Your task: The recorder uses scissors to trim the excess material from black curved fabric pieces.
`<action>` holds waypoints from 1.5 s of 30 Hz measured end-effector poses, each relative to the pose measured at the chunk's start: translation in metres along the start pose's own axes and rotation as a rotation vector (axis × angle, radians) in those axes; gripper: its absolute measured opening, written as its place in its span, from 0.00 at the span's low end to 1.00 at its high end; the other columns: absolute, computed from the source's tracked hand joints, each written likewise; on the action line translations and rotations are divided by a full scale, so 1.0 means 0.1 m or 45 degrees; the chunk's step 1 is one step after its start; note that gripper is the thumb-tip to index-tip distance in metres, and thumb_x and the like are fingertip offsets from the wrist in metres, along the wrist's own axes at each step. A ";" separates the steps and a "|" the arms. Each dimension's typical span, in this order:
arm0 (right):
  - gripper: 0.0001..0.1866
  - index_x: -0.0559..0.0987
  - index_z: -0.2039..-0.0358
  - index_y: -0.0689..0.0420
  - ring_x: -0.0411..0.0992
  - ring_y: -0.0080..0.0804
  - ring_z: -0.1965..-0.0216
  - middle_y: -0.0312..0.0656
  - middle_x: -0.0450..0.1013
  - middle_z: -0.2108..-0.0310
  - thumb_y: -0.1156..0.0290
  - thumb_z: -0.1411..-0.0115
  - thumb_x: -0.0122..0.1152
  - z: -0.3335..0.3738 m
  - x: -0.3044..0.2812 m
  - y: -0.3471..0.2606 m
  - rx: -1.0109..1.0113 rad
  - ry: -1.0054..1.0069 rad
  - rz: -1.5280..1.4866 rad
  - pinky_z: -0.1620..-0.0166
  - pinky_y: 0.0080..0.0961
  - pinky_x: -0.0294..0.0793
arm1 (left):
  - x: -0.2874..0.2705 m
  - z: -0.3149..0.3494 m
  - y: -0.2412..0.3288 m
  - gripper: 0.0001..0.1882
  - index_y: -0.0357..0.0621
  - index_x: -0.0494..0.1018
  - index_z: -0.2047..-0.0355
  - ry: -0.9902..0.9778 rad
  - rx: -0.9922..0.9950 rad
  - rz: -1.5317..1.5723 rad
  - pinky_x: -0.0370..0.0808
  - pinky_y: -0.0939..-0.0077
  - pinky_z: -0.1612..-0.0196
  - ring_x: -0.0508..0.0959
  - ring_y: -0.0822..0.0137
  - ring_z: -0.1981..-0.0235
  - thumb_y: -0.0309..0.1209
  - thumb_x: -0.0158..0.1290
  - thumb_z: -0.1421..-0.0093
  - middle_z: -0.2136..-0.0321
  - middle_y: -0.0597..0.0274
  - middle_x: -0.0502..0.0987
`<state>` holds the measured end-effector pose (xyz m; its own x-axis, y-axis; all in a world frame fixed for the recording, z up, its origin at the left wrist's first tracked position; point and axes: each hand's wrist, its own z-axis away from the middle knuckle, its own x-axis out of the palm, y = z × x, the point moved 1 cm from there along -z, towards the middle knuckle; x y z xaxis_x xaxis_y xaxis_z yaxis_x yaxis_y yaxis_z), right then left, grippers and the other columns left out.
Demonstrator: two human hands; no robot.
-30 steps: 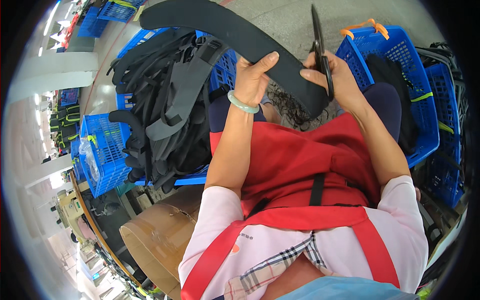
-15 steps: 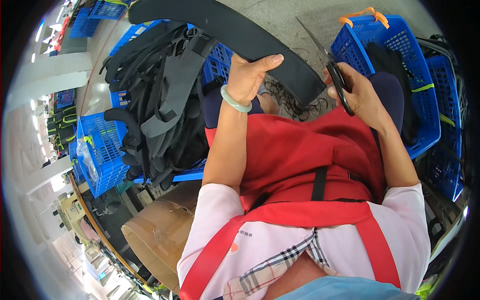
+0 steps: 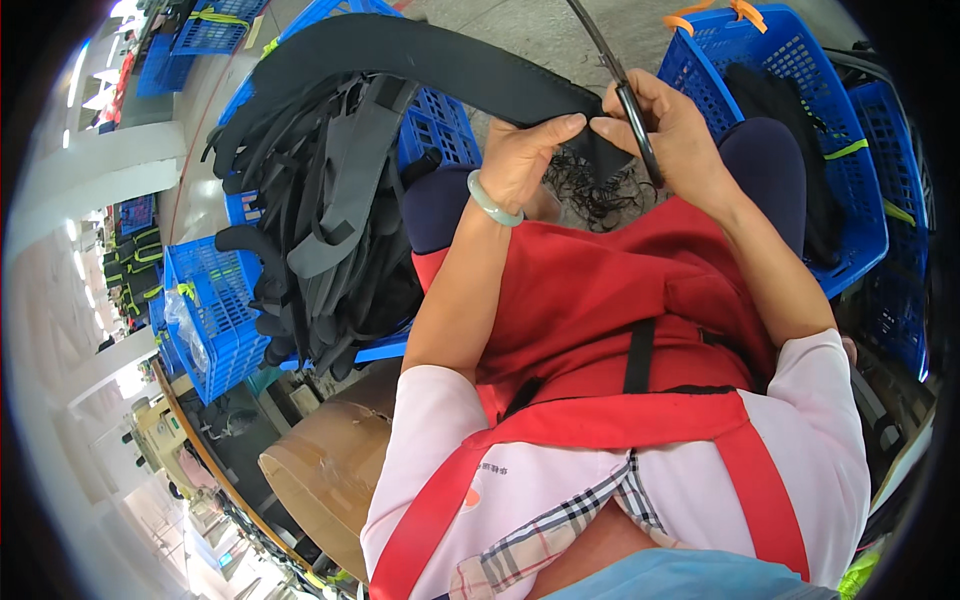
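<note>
A long, curved black padded belt (image 3: 440, 62) arches from over the heap at the left to in front of me. My left hand (image 3: 522, 165), with a pale bangle at the wrist, is closed on the belt near its right end, thumb on top. My right hand (image 3: 672, 135) grips a pair of scissors (image 3: 636, 122) by the dark handles, the blades pointing up and away. The right thumb and fingertips also touch the belt's end beside the left thumb. That end looks bent, with a dark flap hanging below the thumbs.
At the left a blue crate holds a heap of black straps and pads (image 3: 340, 220). Another blue crate (image 3: 790, 60), with dark pieces inside, stands at the right. Black thread scraps (image 3: 600, 190) lie on the floor between my knees. A cardboard box (image 3: 330, 470) sits lower left.
My right hand has come left and up to the belt's end, bringing the scissors along. The left hand has slid toward that end, and the belt's far part has swung left and lower.
</note>
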<state>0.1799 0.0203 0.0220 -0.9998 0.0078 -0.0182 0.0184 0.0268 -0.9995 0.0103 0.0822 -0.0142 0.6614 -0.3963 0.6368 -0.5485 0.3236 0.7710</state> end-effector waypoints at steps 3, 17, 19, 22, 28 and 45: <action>0.14 0.72 0.66 0.61 0.59 0.14 0.74 0.29 0.63 0.78 0.66 0.45 0.67 0.06 -0.09 -0.01 0.145 0.019 0.161 0.71 0.14 0.60 | -0.04 0.03 0.10 0.09 0.38 0.77 0.67 0.013 -0.021 -0.122 0.78 0.75 0.61 0.80 0.68 0.67 0.14 0.59 0.49 0.70 0.60 0.79; 0.33 0.67 0.53 0.66 0.64 0.37 0.68 0.48 0.67 0.68 0.57 0.50 0.70 0.55 -0.45 -0.13 0.237 -0.410 0.599 0.61 0.27 0.66 | -0.11 0.06 0.22 0.11 0.37 0.77 0.69 -0.044 -0.027 -0.158 0.78 0.77 0.63 0.80 0.68 0.69 0.12 0.60 0.52 0.71 0.60 0.79; 0.33 0.67 0.53 0.66 0.65 0.39 0.68 0.49 0.68 0.67 0.56 0.50 0.70 0.54 -0.45 -0.14 0.222 -0.418 0.589 0.60 0.27 0.67 | -0.12 0.08 0.21 0.11 0.37 0.77 0.69 -0.036 -0.038 -0.138 0.78 0.77 0.62 0.80 0.68 0.69 0.11 0.59 0.52 0.71 0.60 0.79; 0.32 0.67 0.55 0.66 0.65 0.39 0.67 0.49 0.68 0.68 0.55 0.49 0.69 0.54 -0.43 -0.15 0.274 -0.501 0.603 0.60 0.28 0.67 | -0.12 0.12 0.21 0.11 0.37 0.77 0.69 -0.040 -0.042 -0.118 0.78 0.76 0.62 0.80 0.68 0.68 0.12 0.59 0.52 0.71 0.60 0.80; 0.31 0.68 0.59 0.64 0.63 0.37 0.74 0.47 0.66 0.75 0.50 0.49 0.68 0.55 -0.45 0.11 0.308 -0.476 0.515 0.67 0.29 0.65 | -0.13 0.10 0.19 0.10 0.37 0.78 0.69 -0.034 -0.059 -0.086 0.77 0.77 0.63 0.80 0.68 0.68 0.12 0.58 0.51 0.71 0.60 0.80; 0.30 0.70 0.65 0.64 0.58 0.24 0.74 0.40 0.63 0.79 0.48 0.50 0.69 0.53 -0.29 0.10 0.064 -0.345 0.456 0.69 0.25 0.63 | -0.18 0.12 0.14 0.11 0.37 0.77 0.67 -0.079 -0.106 -0.068 0.77 0.75 0.60 0.80 0.68 0.66 0.12 0.58 0.51 0.69 0.60 0.80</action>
<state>0.2085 -0.0324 0.0114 -0.8965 -0.2544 -0.3627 0.3697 0.0216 -0.9289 -0.0151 0.0837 -0.0145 0.6543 -0.4664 0.5953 -0.4672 0.3697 0.8032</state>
